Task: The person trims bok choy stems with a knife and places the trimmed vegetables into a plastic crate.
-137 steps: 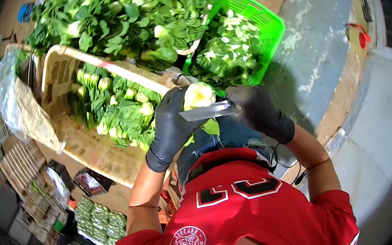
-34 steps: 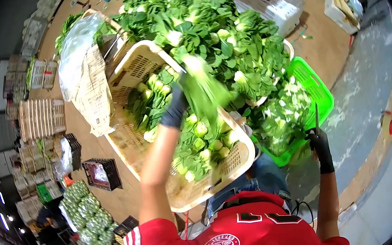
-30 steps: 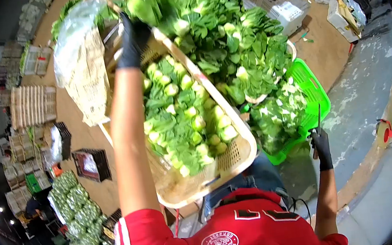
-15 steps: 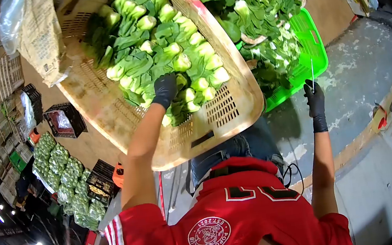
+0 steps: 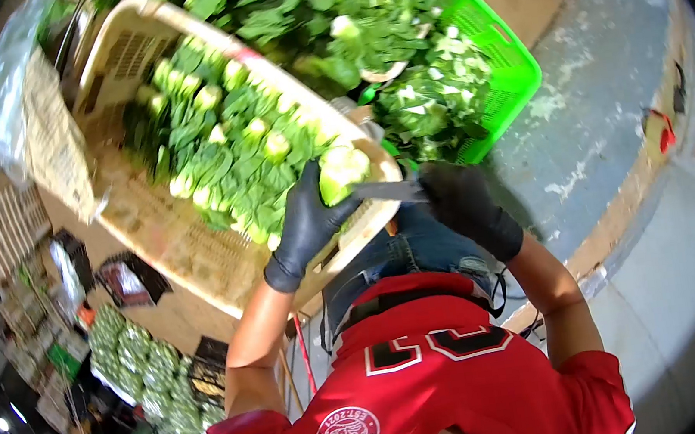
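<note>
My left hand (image 5: 307, 224), in a black glove, is closed around a bok choy (image 5: 344, 174), its pale base turned up toward the knife. My right hand (image 5: 466, 207), also black-gloved and smeared by motion, grips a knife (image 5: 388, 190). The blade points left and lies against or very near the lower edge of the bok choy; exact contact is unclear. Both hands are over the near right corner of a cream plastic crate (image 5: 175, 260). Rows of bok choy (image 5: 227, 158) lie in the crate, with pale bases and dark leaves.
A bright green basket (image 5: 511, 67) holding leaf trimmings (image 5: 436, 93) stands to the right. Leafy greens (image 5: 296, 6) are heaped beyond the crate. A paper sack (image 5: 56, 136) hangs at the crate's left edge. Bagged green produce (image 5: 144, 363) sits on the floor at lower left.
My left hand has come up from the crate with a bok choy. My right hand has swung in from the right, bringing the knife to it. The whole view has shifted.
</note>
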The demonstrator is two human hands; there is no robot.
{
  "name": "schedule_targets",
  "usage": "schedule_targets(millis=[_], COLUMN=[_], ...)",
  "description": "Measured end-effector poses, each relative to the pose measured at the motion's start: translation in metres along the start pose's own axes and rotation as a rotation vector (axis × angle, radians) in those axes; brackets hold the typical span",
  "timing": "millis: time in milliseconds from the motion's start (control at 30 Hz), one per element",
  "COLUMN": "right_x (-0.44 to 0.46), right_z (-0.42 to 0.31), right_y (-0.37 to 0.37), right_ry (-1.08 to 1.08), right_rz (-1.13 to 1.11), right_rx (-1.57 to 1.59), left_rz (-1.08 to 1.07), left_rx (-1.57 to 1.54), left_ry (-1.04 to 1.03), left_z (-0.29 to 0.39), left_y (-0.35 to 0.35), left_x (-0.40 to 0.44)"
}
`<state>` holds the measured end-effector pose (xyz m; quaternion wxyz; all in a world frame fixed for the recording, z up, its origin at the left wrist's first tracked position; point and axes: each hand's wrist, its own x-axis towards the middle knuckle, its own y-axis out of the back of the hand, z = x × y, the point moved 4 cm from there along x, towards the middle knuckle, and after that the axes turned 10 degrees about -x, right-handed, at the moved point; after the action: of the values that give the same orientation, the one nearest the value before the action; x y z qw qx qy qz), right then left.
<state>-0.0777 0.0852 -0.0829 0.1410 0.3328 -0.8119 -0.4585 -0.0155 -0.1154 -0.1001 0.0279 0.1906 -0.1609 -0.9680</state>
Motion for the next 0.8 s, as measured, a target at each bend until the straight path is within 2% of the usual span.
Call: schedule_targets(millis=[67, 100, 133, 200, 300, 333, 400, 467, 500, 567, 633, 733, 800], right_x=[-0.007, -0.011, -0.015, -0.03, -0.055, -0.066, -0.103, -0.132, -0.131, -0.134, -0.107, -0.066, -0.052], right_z=[-0.003, 0.0, 0.003, 0.015, 0.042, 0.057, 0.127, 0.165, 0.167, 0.152, 0.131, 0.08, 0.087], right_y=[0.021, 0.031, 0.041, 0.052, 0.05, 0.04, -0.017, -0.029, -0.019, 0.01, 0.028, 0.064, 0.059], right_ry=[0.001, -0.05, -0.101, -0.17, -0.302, -0.352, -0.573, -0.855, -0.814, -0.743, -0.453, -0.172, -0.227], right_rz=[-0.02, -0.033, -0.046, -0.036, -0.014, -0.008, -0.014, -0.158, -0.024, 0.214, 0.411, 0.265, 0.028], right_rx=[-0.182, -0.184, -0.187, -0.148, -0.028, 0.011, 0.221, 0.197, 0.253, 0.377, 0.649, 0.433, 0.322], left_rz=[-0.058, -0.086, -0.081, -0.077, -0.104, -0.169, -0.221, -0.246, -0.245, -0.358, -0.431, -0.372, -0.386], left_rx=[-0.105, -0.078, -0.123, 0.005, -0.041, -0.039, -0.169, -0.299, -0.369, -0.435, -0.445, -0.299, -0.181], left_ry=[0.008, -0.012, -0.125, -0.197, -0.319, -0.199, -0.129, -0.172, -0.186, -0.058, -0.04, -0.127, -0.061], left_z=[0.022, 0.038, 0.056, 0.074, 0.089, 0.091, 0.098, 0.105, 0.107, 0.085, 0.079, 0.078, 0.098], left_y=[-0.028, -0.039, -0.05, -0.07, -0.093, -0.101, -0.116, -0.125, -0.128, -0.136, -0.143, -0.14, -0.12], left_x=[0.003, 0.003, 0.005, 0.004, 0.004, 0.006, 0.01, 0.012, 0.012, 0.018, 0.027, 0.032, 0.034])
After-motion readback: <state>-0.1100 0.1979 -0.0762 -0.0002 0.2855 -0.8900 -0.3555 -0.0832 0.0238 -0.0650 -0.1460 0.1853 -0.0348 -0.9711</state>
